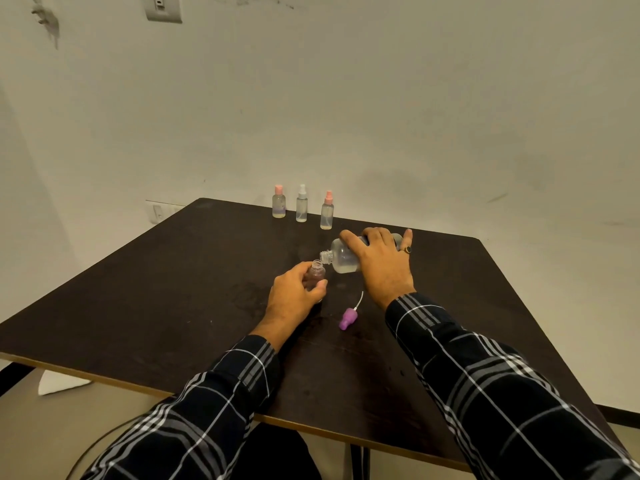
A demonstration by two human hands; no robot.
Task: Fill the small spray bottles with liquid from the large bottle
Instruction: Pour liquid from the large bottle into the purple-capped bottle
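Against a pale, scuffed wall: one dark surface. Left grip curled round one uncapped small spray bottle, mouth up. Right grip clasps one large bottle, tipped, its mouth just above the small one's. Bare top runs outward from each grip to the side edges. One purple spray head lies between the wrists. Three capped spray bottles stand beyond both grips, near the far edge.

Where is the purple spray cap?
In the head view, the purple spray cap lies on the table, between the left hand and right hand.
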